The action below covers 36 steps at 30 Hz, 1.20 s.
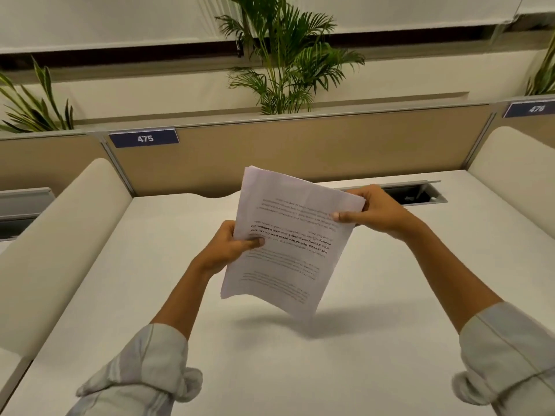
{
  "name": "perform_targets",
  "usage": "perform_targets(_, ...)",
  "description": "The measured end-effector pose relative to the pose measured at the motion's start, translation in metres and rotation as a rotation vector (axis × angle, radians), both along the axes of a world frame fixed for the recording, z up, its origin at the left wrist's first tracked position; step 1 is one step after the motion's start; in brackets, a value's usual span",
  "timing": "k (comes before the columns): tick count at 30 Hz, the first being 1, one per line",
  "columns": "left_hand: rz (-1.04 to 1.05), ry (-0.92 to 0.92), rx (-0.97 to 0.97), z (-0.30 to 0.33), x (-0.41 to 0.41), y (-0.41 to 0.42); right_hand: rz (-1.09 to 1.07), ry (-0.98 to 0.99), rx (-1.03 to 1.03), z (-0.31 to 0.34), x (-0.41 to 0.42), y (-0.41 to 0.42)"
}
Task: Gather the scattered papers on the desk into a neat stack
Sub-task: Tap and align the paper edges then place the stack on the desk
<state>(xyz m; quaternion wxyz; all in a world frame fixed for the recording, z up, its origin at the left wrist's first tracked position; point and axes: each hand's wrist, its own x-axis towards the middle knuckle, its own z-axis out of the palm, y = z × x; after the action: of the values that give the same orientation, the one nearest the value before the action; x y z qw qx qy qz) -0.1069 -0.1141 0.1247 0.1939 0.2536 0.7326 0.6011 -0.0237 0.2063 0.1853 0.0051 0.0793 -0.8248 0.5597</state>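
Observation:
A bundle of white printed papers (288, 238) is held up in the air above the white desk (270, 355), tilted, its lower edge hanging free and casting a shadow on the desk. My left hand (231, 247) grips the bundle's left edge, thumb on the front sheet. My right hand (375, 211) pinches the upper right corner, thumb on top. The printed text faces me upside down. The sheets' edges look slightly uneven at the top left corner. No loose sheets show on the desk surface.
Beige padded dividers stand at the left (60, 241) and right (516, 175). A tan back panel (300, 145) carries a blue sign reading 475 (144, 138). An open cable hatch (420, 195) lies behind my right hand. Potted plants (285, 61) stand beyond the panel.

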Motion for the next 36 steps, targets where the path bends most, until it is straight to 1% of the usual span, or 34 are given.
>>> perform_targets(3,0.082,-0.018,0.090,-0.013,0.006,-0.003,-0.039,0.083,-0.309,-0.024,0.003,-0.018)
perform_targets(5,0.131,-0.059,0.118,-0.030,0.011,-0.004,-0.089,0.080,-0.393,-0.044,0.002,-0.032)
perform_targets(8,0.188,-0.144,0.127,-0.062,0.022,-0.007,-0.096,-0.006,-0.342,-0.079,0.004,-0.055)
perform_targets(11,0.184,-0.155,0.117,-0.081,0.029,-0.009,-0.082,-0.064,-0.317,-0.104,0.008,-0.073)
perform_targets(16,0.166,-0.159,0.084,-0.082,0.024,-0.010,-0.137,-0.067,-0.320,-0.110,0.005,-0.073)
perform_targets(22,0.173,-0.240,0.069,-0.106,0.027,-0.008,-0.117,-0.118,-0.292,-0.129,0.006,-0.075)
perform_targets(26,0.156,-0.245,0.030,-0.104,0.019,-0.009,-0.091,-0.145,-0.268,-0.125,0.006,-0.073)
perform_targets(30,0.091,-0.281,-0.037,-0.086,0.003,-0.009,-0.118,-0.141,-0.374,-0.128,0.006,-0.072)
perform_targets(32,0.098,-0.267,-0.136,-0.075,-0.005,-0.008,-0.159,-0.133,-0.475,-0.133,0.007,-0.075)
perform_targets(33,0.151,-0.228,-0.194,-0.069,-0.008,-0.007,-0.191,-0.127,-0.536,-0.136,0.008,-0.077)
perform_targets(34,0.263,-0.182,-0.249,-0.065,-0.011,-0.006,-0.233,-0.124,-0.607,-0.139,0.008,-0.080)
perform_targets(36,0.641,-0.126,-0.280,-0.063,-0.009,-0.002,-0.313,-0.135,-0.788,-0.142,0.009,-0.087)
